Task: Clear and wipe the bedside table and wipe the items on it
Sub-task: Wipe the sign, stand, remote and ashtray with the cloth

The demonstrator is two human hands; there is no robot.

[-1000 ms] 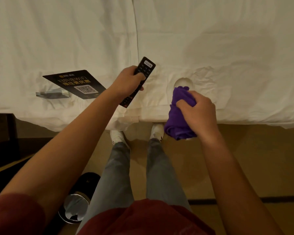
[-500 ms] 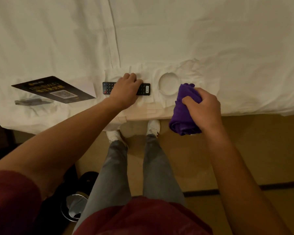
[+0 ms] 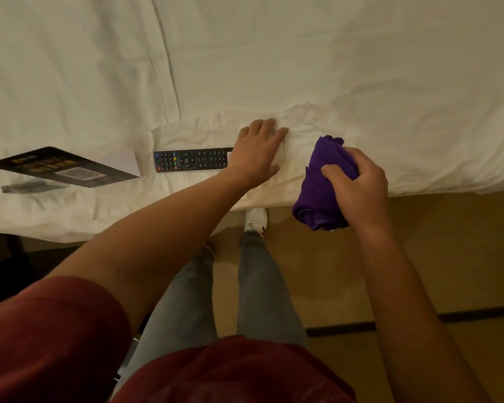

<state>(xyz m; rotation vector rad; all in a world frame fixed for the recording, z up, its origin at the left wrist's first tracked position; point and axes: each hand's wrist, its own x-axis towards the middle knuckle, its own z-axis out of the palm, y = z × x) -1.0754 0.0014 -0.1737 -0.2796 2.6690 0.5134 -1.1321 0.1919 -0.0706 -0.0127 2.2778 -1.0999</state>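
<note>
**Remote on the bed, cloth bunched in the right hand**

A black TV remote control [image 3: 193, 160] lies flat on the white bed sheet [image 3: 361, 82], buttons up, its long side running left to right near the bed's near edge. The left hand [image 3: 258, 154] lies palm down on the sheet just right of the remote, fingers spread and grasping nothing; its wrist covers the remote's right end, and whether the two touch cannot be told. Under and around that hand the sheet is rumpled.

The right hand [image 3: 358, 184] is clenched around a bunched purple cloth [image 3: 322, 187], thumb across the front of it. The cloth hangs over the near edge of the bed, to the right of the left hand and apart from it.

Farther left on the sheet lies a dark WiFi sign card [image 3: 61, 167] with yellow lettering and a QR code, a white corner showing at its right end. Just near of it sits a clear acrylic stand [image 3: 32, 187], hard to make out.

Below the bed edge are the person's grey jeans [image 3: 259, 286], one white shoe [image 3: 256, 219] and tan floor [image 3: 448, 257]. Dark red sleeves [image 3: 50, 344] fill the near corners.
</note>
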